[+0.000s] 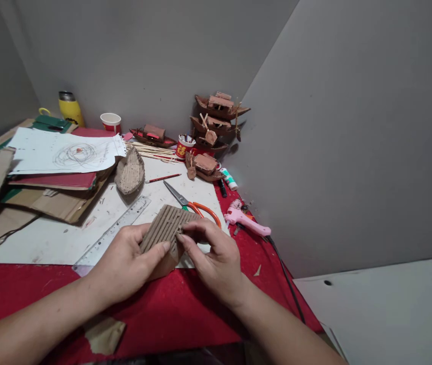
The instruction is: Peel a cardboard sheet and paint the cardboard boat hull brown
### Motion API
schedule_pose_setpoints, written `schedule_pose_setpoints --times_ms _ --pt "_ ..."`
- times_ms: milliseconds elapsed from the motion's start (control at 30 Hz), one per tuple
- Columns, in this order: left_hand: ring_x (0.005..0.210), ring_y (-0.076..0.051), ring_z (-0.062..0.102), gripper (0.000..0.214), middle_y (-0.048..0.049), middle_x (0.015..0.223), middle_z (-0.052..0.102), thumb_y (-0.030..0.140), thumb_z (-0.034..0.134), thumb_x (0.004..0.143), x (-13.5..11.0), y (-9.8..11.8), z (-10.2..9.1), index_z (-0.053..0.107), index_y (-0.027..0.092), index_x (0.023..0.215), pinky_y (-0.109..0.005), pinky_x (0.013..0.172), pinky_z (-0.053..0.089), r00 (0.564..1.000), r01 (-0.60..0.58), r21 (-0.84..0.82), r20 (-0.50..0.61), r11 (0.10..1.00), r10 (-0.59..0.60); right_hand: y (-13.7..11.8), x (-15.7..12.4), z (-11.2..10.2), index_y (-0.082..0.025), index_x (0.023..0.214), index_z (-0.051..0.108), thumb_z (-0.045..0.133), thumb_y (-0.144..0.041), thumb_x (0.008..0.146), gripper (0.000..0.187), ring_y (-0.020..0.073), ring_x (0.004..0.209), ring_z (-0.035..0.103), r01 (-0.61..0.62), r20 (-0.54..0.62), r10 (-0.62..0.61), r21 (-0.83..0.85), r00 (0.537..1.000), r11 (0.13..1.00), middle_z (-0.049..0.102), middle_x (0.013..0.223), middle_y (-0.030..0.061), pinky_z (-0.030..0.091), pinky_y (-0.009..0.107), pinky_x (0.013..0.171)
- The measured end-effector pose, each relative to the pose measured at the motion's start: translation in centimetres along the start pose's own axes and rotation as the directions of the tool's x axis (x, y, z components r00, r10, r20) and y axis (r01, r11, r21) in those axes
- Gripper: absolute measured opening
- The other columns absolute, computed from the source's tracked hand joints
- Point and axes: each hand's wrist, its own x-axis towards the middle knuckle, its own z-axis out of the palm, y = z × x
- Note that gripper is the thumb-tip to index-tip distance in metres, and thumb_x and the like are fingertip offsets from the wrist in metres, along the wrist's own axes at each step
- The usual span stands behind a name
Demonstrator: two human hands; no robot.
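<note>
A brown piece of corrugated cardboard (pixel 164 228) is held up over the front edge of the white sheet, its ridges showing. My left hand (pixel 124 263) grips it from the left, thumb on top and fingers behind. At its right edge, my right hand (pixel 216 253) is closed in a pinch, thumb and forefinger on the cardboard; the other fingers are partly hidden. Just behind lie scissors (pixel 178 195) with orange handles. A clear ruler (pixel 113 235) lies to the left, and beyond it sits a small cardboard boat hull (pixel 130 172).
Cardboard sheets and a paper drawing (pixel 79 150) are piled at left. Several model boats (pixel 219 126), a red cup (pixel 184 147) and wooden sticks (pixel 151 150) stand or lie at the back. A pink glue gun (pixel 246 218) trails a cord at right, near the grey wall.
</note>
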Motion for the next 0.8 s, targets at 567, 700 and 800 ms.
schedule_pose_setpoints --times_ms 567,700,800 --pt "0.074 -0.017 0.064 0.025 -0.0029 0.085 0.071 0.032 0.065 0.078 0.6 -0.4 -0.7 0.067 0.014 0.096 -0.025 0.066 0.05 0.986 0.15 -0.29 0.115 0.945 -0.121 0.9 0.7 -1.2 -0.02 0.093 0.055 0.049 -0.008 0.088 0.014 0.0182 0.075 0.056 0.247 0.184 -0.23 -0.078 0.956 0.966 0.058 0.08 0.0047 0.05 0.033 0.066" --pt "0.075 -0.018 0.065 0.027 -0.0029 0.084 0.072 0.033 0.066 0.078 0.7 -0.5 -0.9 0.068 0.015 0.098 -0.025 0.067 0.051 0.986 0.14 -0.304 0.13 0.942 -0.105 0.8 0.7 -1.5 -0.02 0.094 0.056 0.05 -0.009 0.088 0.015 0.0184 0.075 0.058 0.264 0.201 -0.245 -0.075 0.949 0.962 0.06 0.081 0.0048 0.05 0.032 0.065" --pt "0.076 -0.017 0.065 0.025 -0.0026 0.084 0.073 0.033 0.066 0.078 0.7 -0.4 -1.1 0.068 0.015 0.096 -0.024 0.069 0.051 0.986 0.127 -0.312 0.143 0.942 -0.086 0.7 0.8 -1.8 -0.02 0.094 0.057 0.05 -0.009 0.088 0.015 0.0175 0.074 0.059 0.276 0.207 -0.26 -0.049 0.943 0.96 0.061 0.08 0.0043 0.051 0.031 0.064"
